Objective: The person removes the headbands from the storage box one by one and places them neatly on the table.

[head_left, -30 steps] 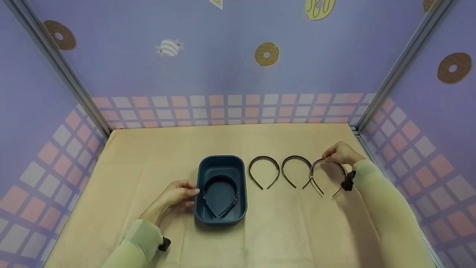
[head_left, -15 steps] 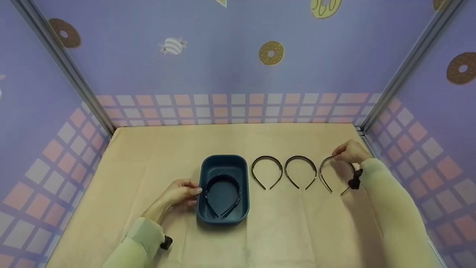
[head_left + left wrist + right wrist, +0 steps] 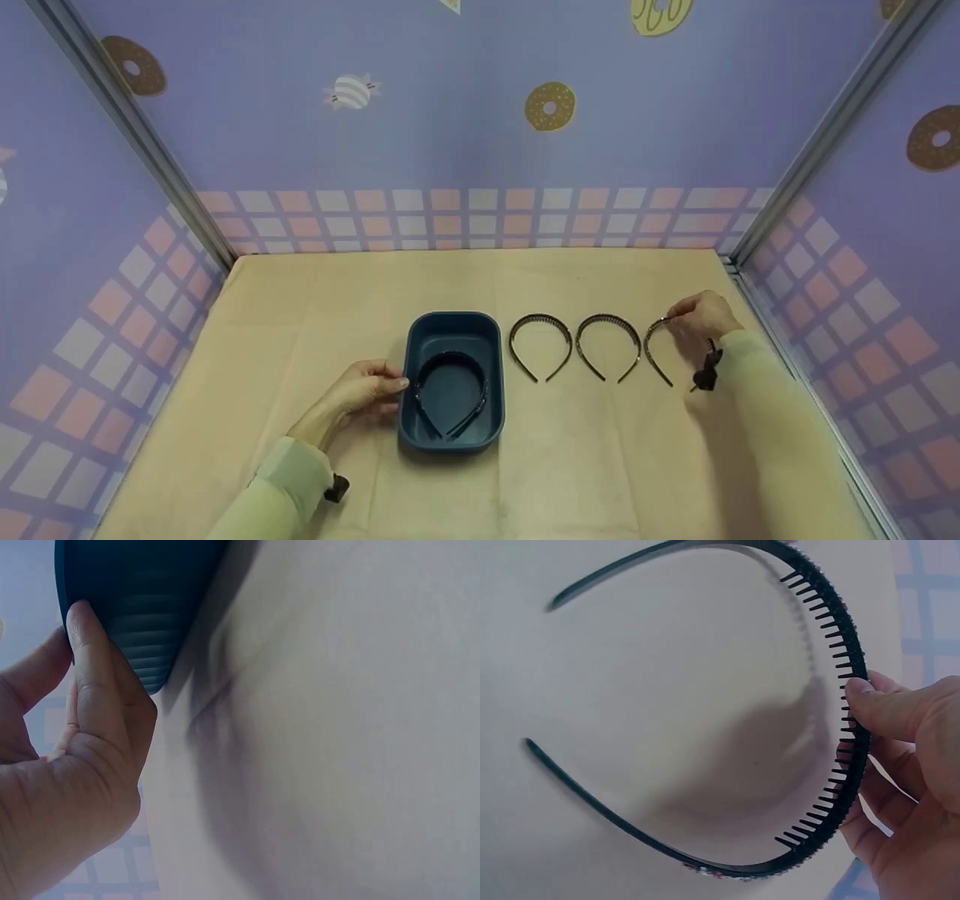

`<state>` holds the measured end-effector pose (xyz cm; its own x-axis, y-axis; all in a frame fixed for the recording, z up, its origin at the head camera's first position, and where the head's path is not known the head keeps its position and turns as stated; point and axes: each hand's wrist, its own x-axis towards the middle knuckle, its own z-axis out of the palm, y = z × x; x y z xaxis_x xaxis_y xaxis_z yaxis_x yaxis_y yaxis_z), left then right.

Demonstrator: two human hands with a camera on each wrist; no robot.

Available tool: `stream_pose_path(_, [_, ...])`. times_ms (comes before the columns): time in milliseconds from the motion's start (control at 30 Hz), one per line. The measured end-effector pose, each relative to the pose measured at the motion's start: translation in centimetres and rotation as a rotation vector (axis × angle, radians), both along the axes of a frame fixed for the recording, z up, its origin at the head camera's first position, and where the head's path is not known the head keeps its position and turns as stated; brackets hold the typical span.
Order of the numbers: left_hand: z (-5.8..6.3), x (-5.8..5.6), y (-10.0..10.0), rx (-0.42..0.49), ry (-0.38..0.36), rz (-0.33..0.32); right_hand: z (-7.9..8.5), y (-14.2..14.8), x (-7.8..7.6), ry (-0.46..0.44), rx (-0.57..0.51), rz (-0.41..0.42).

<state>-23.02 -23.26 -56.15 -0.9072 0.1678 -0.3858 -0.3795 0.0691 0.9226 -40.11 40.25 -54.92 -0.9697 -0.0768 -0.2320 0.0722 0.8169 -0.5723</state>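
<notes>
My left hand (image 3: 369, 386) pinches the left rim of a dark blue box (image 3: 452, 321) between thumb and fingers; the left wrist view shows the ribbed side of the box (image 3: 142, 622). Inside the box lies a dark headband (image 3: 486, 386). To the right, my right hand (image 3: 706, 313) pinches the top of another headband (image 3: 656, 360). In the right wrist view this toothed black headband (image 3: 851, 637) has small beads along its outer side, and the thumb presses its inner edge. Two more headbands, one near the box (image 3: 512, 349) and one in the middle (image 3: 578, 349), lie side by side.
A cream cloth (image 3: 315, 300) covers the table. Purple walls with pink and white squares (image 3: 480, 217) enclose the back and sides, and metal posts (image 3: 832, 127) stand at the corners.
The headband in my right hand has shifted right, off the middle headband it overlapped, and now lines up beside it. My left hand stays at the box rim.
</notes>
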Motion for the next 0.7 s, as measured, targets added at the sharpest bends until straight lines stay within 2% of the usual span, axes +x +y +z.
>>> stream_pose_path(200, [0.0, 0.1, 0.0, -0.006, 0.009, 0.000, -0.9, 0.1, 0.1, -0.004, -0.043, -0.028])
stream_pose_path(300, [0.1, 0.2, 0.0, -0.006, 0.006, 0.000, -1.2, 0.2, 0.1, 0.017, -0.039, -0.015])
stream_pose_path(533, [0.1, 0.2, 0.0, -0.011, 0.021, -0.020, -1.5, 0.0, 0.7, 0.022, -0.060, -0.043])
stream_pose_path(700, [0.2, 0.1, 0.1, -0.024, 0.007, -0.007, -1.3, 0.0, 0.9, 0.061, -0.033, -0.023])
